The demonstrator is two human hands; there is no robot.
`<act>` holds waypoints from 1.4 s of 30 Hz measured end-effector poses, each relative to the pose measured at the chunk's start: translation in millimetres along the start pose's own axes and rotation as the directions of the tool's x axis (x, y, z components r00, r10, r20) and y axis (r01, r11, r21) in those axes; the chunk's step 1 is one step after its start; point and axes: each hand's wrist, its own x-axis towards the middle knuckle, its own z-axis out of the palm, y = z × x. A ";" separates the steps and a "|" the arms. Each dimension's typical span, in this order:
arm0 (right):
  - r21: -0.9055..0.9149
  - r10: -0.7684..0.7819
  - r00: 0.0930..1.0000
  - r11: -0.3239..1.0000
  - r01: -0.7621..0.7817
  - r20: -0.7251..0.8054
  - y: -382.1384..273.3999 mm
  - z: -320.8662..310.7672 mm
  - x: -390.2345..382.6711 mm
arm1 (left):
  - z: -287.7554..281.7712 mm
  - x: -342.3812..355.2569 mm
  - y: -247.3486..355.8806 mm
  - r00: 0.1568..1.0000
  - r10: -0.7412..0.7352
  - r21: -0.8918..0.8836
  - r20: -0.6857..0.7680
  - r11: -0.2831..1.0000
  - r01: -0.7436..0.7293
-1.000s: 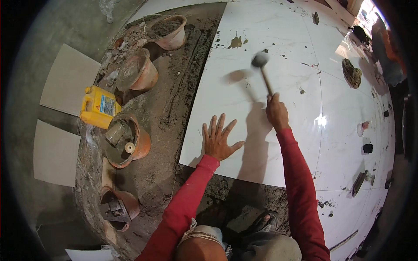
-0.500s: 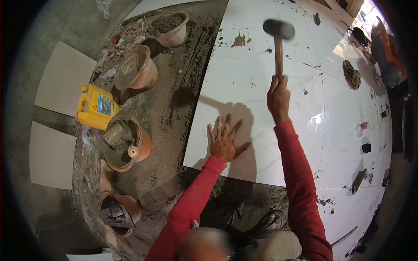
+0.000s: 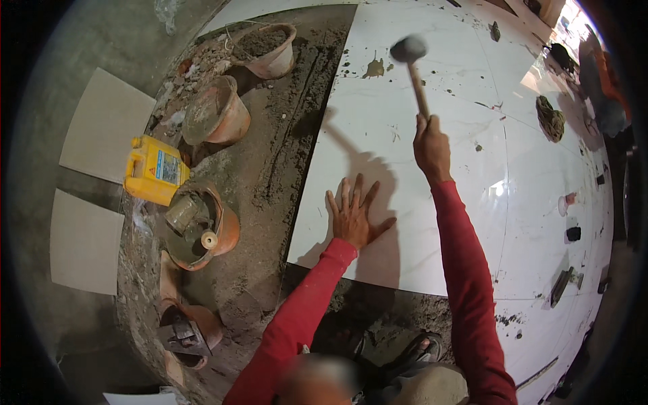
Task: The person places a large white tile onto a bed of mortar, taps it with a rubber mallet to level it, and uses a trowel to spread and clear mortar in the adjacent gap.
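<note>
My left hand (image 3: 352, 217) lies flat with fingers spread on a large white tile (image 3: 378, 266), near its left edge. To the right, my right hand (image 3: 433, 150) grips the wooden handle of a mallet (image 3: 410, 50), whose dark, slightly blurred head is raised above the tile. The shadows of hand and mallet fall across the tile, to the left of the tool. Beyond the tile's left edge runs a bed of wet grey mortar (image 3: 304, 121).
On the left stand orange-brown buckets (image 3: 233, 118) with mortar, another bucket (image 3: 226, 226) holding liquid and a container, and a yellow jerrycan (image 3: 156, 169). Pale loose tiles (image 3: 84, 243) lie farther left. A crumpled dark cloth (image 3: 550, 119) and small tools (image 3: 560, 287) sit on the laid tiles at right.
The mallet's head has swung left and tilts that way, its shadow shifting up and rightward. My left hand stays flat on the tile; the whole view has shifted slightly.
</note>
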 end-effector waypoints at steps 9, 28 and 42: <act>-0.121 -0.037 0.996 0.992 0.047 0.081 8.0 18.1 4.6 | 17.8 51.5 -0.8 0.999 -0.033 -0.018 -0.010 0.999 0.033; 0.116 0.028 0.993 0.992 -0.042 0.115 -18.6 23.5 4.1 | 23.1 53.5 1.8 1.000 -0.026 0.020 0.008 0.999 0.026; 0.259 -0.188 0.970 0.940 0.223 -0.153 -11.7 38.6 24.1 | 39.8 104.0 -8.9 0.997 -0.018 -0.014 -0.074 1.000 0.017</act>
